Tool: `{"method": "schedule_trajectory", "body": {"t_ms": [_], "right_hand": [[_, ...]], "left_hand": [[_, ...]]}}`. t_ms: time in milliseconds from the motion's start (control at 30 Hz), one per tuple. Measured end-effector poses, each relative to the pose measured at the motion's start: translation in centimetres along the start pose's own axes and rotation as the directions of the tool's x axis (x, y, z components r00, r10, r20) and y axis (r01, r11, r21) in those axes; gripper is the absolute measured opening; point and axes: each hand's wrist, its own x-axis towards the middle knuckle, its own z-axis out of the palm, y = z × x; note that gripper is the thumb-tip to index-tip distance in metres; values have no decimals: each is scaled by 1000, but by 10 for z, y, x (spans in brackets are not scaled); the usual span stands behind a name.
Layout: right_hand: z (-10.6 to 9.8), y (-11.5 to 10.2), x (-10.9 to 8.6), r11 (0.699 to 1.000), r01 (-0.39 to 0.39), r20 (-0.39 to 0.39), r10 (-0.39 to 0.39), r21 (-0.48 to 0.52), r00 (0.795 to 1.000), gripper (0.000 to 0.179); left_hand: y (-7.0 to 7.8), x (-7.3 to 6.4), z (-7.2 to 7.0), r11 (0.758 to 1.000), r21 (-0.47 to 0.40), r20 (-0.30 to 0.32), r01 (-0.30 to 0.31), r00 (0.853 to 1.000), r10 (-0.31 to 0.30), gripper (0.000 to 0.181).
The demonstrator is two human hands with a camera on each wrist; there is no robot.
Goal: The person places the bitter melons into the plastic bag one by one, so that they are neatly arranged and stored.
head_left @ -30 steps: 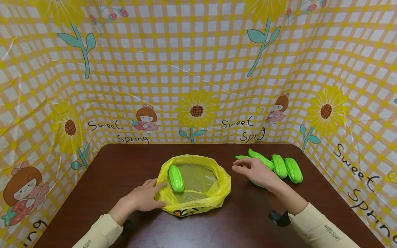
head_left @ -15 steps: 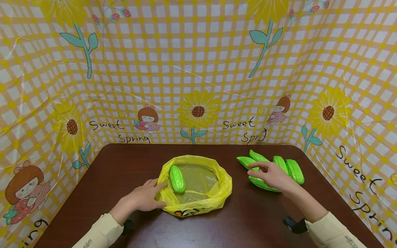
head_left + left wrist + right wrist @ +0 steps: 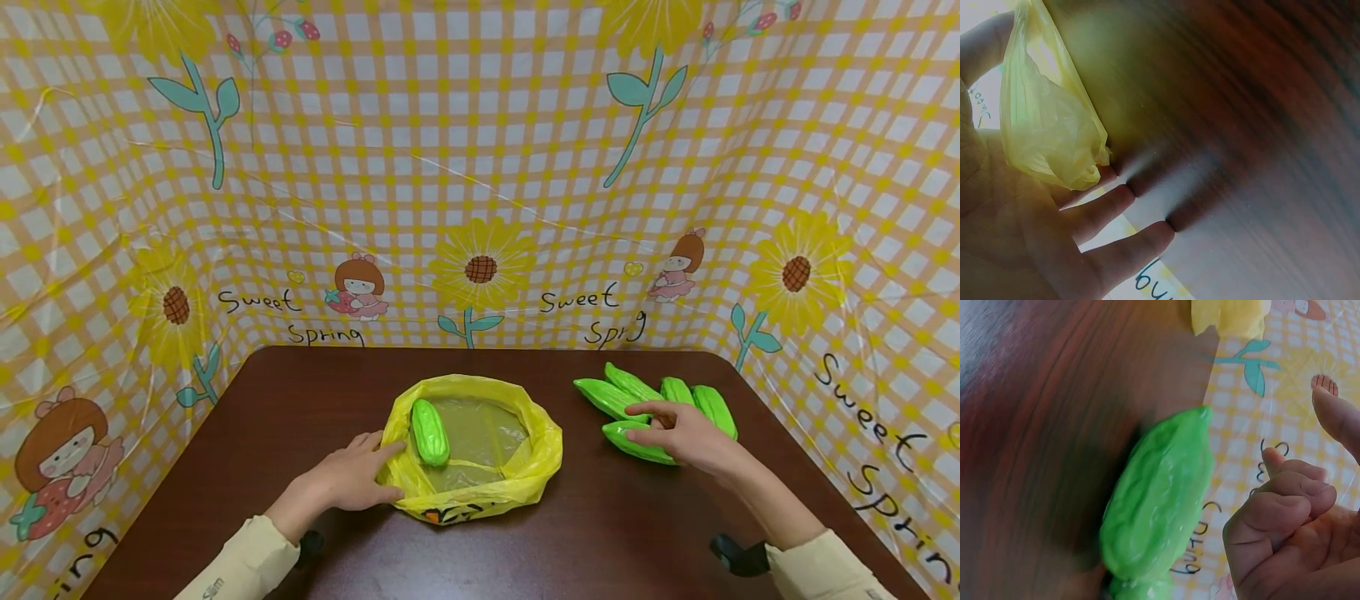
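Note:
An open yellow plastic bag (image 3: 551, 450) stands mid-table in the head view. Inside it, towards its left side, lies a shiny green bitter melon (image 3: 430, 433). My left hand (image 3: 348, 475) touches the bag's left side, fingers spread. In the left wrist view, the bag (image 3: 1054, 131) lies against the palm and the fingertips (image 3: 1166, 231) meet the table. Over a group of several ridged bitter melons (image 3: 600, 396) at the right, my right hand (image 3: 690, 433) hovers with loosely bent fingers, holding nothing. The right wrist view shows one bitter melon (image 3: 1160, 494) apart from that hand.
The dark brown table (image 3: 315, 392) is bordered at the back and both sides by a checked sunflower cloth (image 3: 480, 167). Table surface separates the bag from the bitter melons at the right.
My right hand has moved right and nearer to me, uncovering the left bitter melons of the group. The left hand, the bag and the bitter melon inside stay put.

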Motion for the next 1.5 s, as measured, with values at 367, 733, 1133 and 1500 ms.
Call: {"method": "schedule_trajectory", "body": {"t_ms": [367, 733, 1133, 1500], "right_hand": [[-16, 24, -1, 999, -35, 19, 35, 12, 999, 63], [-33, 39, -3, 997, -78, 39, 79, -20, 996, 64], [-38, 53, -4, 995, -97, 76, 99, -28, 992, 67], [-41, 63, -2, 997, -80, 116, 79, -3, 990, 65]], "left_hand": [[0, 1, -1, 1000, -5, 20, 19, 1000, -19, 76], [1, 1, -2, 1000, -2, 28, 8, 1000, -8, 76], [-3, 2, -1, 1000, 5, 30, 11, 999, -11, 76], [-3, 1, -3, 1000, 3, 22, -3, 1000, 2, 75]]}}
